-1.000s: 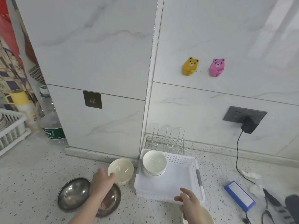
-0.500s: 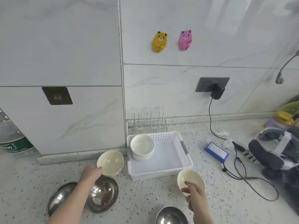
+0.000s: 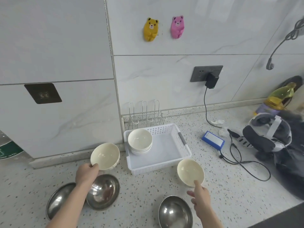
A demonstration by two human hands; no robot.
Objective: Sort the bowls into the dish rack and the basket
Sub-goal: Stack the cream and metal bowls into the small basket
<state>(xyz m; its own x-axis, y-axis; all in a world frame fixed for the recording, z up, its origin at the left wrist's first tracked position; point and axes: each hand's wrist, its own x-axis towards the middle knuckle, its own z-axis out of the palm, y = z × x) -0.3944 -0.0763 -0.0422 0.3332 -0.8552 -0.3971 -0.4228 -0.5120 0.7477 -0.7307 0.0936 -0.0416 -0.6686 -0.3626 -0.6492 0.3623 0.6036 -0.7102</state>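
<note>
My left hand (image 3: 86, 174) grips the near rim of a cream bowl (image 3: 105, 156), held tilted just left of the white plastic basket (image 3: 166, 163). My right hand (image 3: 199, 197) pinches the near rim of a second cream bowl (image 3: 190, 172) in front of the basket's right corner. Two stacked white bowls (image 3: 140, 142) sit in the basket's back left corner. Behind the basket stands the wire dish rack (image 3: 145, 115), with nothing in it. Three steel bowls lie on the counter: two overlapping under my left arm (image 3: 103, 191) (image 3: 57, 199), one near my right wrist (image 3: 175, 213).
A blue box (image 3: 213, 140), black cables (image 3: 236, 155) and a dark headset (image 3: 269, 135) lie to the right of the basket. A charger is plugged into the wall socket (image 3: 206, 74). A protruding wall block (image 3: 57, 112) stands left of the rack. The counter's front edge is at lower right.
The view swung right and down. My right hand has lifted a cream bowl into view at the basket's front right corner. My left hand still holds its cream bowl.
</note>
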